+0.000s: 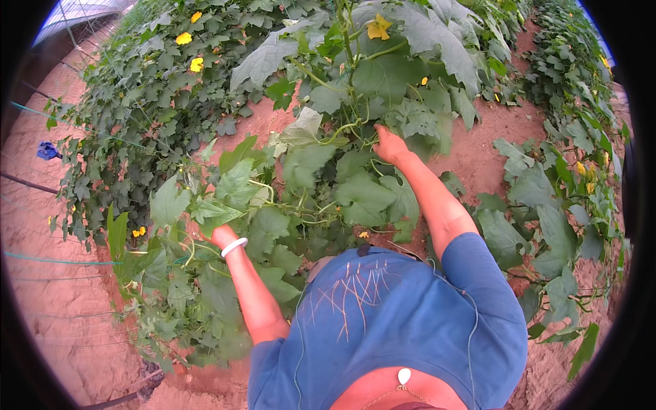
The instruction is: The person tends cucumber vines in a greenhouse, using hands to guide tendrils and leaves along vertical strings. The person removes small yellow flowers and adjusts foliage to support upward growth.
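My left hand [220, 236], with a white bangle [234, 247] on the wrist, reaches into the leafy vine shoots at the left. A pale green leaf [212, 210] covers its fingers, so its grip is hidden. Farther forward, my right hand [390, 146] is at the base of an upright vine, with its fingers bent among the stems [361, 125]. Leaves partly hide those fingertips, and I cannot make out what they hold. Between both hands, curling vine stems [302, 207] and broad lobed leaves [365, 200] spread low over the soil.
Dense vines with yellow flowers [183, 38] stand at the far left. More leafy plants [551, 225] grow along the right, beside reddish soil [466, 148]. Green twine [61, 260] and wires stretch across the left side, near a blue object [47, 150]. A thin cord hangs over my blue shirt [410, 318].
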Demonstrator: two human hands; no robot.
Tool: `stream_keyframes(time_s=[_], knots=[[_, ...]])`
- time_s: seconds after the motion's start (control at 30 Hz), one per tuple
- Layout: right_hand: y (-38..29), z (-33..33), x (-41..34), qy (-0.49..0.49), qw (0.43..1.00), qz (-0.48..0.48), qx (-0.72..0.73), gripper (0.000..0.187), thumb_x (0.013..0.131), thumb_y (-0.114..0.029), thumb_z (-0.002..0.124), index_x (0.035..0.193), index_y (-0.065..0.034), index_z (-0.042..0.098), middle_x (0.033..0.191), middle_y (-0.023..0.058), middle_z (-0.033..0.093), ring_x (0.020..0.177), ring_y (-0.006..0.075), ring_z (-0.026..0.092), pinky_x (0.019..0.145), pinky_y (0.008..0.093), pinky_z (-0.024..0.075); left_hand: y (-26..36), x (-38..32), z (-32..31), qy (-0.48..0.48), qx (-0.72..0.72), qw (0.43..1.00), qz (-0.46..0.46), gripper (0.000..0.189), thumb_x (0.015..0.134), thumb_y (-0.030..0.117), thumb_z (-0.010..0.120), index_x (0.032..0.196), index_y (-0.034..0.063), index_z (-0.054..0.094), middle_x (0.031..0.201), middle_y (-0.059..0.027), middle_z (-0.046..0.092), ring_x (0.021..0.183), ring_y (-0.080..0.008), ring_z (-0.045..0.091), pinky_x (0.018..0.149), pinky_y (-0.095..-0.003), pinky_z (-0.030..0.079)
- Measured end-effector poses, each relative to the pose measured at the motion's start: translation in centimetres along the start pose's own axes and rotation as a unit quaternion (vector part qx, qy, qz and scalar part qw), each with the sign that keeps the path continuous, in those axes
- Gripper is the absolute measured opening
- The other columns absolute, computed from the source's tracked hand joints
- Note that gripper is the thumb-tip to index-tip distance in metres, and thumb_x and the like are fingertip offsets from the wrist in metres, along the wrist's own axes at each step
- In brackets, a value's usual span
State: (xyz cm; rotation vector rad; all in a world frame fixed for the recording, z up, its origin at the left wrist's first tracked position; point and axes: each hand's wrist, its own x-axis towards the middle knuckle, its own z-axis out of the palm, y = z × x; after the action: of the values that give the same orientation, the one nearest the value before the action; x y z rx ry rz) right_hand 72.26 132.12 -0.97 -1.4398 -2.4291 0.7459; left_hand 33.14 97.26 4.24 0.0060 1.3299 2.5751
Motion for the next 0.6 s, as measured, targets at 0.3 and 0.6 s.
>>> stream_keyframes(time_s=[0.3,0.6], knots=[[5.3,3.2,-4.4,-0.037,0.999,-0.015,-0.020,0.037,0.081,-0.017,0.075,0.115,-0.0105,0.063,0.117,0.0174,0.057,0.106,0.0371,0.062,0.091,0.0453,0.0524,-3.9,-10.0,1.0,-0.056,0.444,0.879,0.164,0.048,0.086,-0.002,0.066,0.131,0.0015,0.051,0.115,-0.0103,0.054,0.095,-0.0186,0.059,0.077,-0.0310,0.053],[7.9,5.5,-12.5,-0.002,0.997,-0.052,0.048,0.022,0.078,-0.015,0.077,0.099,-0.0116,0.073,0.085,0.0121,0.063,0.081,0.0296,0.067,0.073,0.0404,0.0536,-18.8,-23.2,11.5,-0.376,0.447,0.732,-0.351,0.045,0.095,0.038,0.067,0.121,0.0011,0.061,0.103,-0.0088,0.068,0.087,-0.0152,0.065,0.067,-0.0296,0.054]])
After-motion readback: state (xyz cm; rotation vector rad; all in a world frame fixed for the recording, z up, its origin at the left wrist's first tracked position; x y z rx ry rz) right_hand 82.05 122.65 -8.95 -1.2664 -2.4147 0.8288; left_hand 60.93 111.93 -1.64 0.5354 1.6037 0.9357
